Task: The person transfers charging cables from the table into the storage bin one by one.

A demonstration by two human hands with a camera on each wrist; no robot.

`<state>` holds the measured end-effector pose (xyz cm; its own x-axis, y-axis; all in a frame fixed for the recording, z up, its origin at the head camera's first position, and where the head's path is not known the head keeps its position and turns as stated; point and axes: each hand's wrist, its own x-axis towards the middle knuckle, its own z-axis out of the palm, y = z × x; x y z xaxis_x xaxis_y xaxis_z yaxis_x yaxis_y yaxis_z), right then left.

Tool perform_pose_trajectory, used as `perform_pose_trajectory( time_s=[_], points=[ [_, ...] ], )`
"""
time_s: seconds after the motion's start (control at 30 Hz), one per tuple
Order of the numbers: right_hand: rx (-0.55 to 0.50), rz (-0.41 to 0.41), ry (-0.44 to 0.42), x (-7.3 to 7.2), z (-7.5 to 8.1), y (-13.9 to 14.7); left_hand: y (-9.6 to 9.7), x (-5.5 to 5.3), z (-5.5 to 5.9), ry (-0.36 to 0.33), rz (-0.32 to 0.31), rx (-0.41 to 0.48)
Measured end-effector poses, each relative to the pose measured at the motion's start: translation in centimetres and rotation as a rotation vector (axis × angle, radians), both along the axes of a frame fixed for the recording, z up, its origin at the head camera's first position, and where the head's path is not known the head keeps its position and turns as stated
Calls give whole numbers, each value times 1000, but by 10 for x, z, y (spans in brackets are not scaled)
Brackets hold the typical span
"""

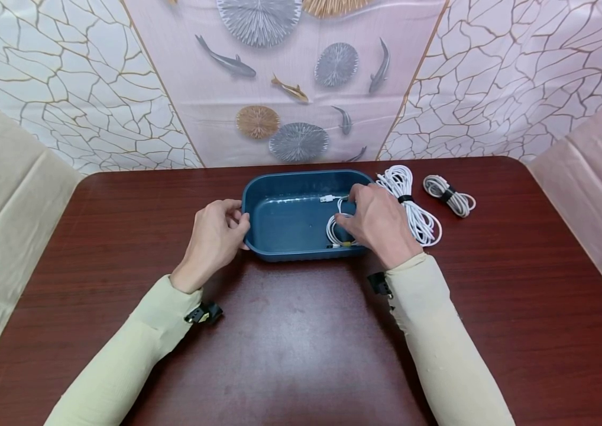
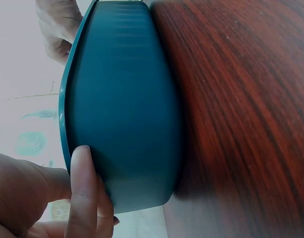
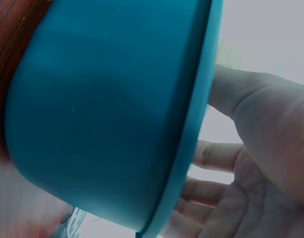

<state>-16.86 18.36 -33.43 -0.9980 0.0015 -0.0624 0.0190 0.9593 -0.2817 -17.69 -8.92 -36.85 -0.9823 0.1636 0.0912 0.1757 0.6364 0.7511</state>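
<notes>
A dark blue plastic tub [image 1: 290, 258] sits on the table, its long side facing me. My left hand [image 1: 216, 234] pinches the rim at the tub's left end; the left wrist view shows its fingers [image 2: 83, 176] against the outer wall. Over the tub's right end, my right hand [image 1: 381, 222] reaches inside, thumb and index finger apart above a coiled white USB cable [image 1: 331, 232]. That cable lies on the tub floor, its plug [image 1: 326, 199] pointing left. In the right wrist view the fingers [image 3: 218, 156] extend past the rim, which hides their tips.
Right of the tub lies a large bundle of white cable [image 1: 422, 222] bound with a black strap. A smaller grey-white cable bundle [image 1: 458, 204], also strapped, lies farther right. Patterned cloth [image 1: 301, 89] stands behind the table [image 1: 280, 343].
</notes>
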Motion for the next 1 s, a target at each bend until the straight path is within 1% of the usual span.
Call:
perform_pose_trajectory(
  time_s=[0.17,0.27,0.67,1.0],
  points=[
    [-10,0,-26,1,2,1,0,0,0,3,-1,0],
    [-12,2,-27,1,3,2,0,0,0,7,-1,0],
    [-4,6,29,1,6,6,0,0,0,7,1,-4],
    [-8,-9,41,0,8,8,0,1,0,5,1,-2]
  ],
)
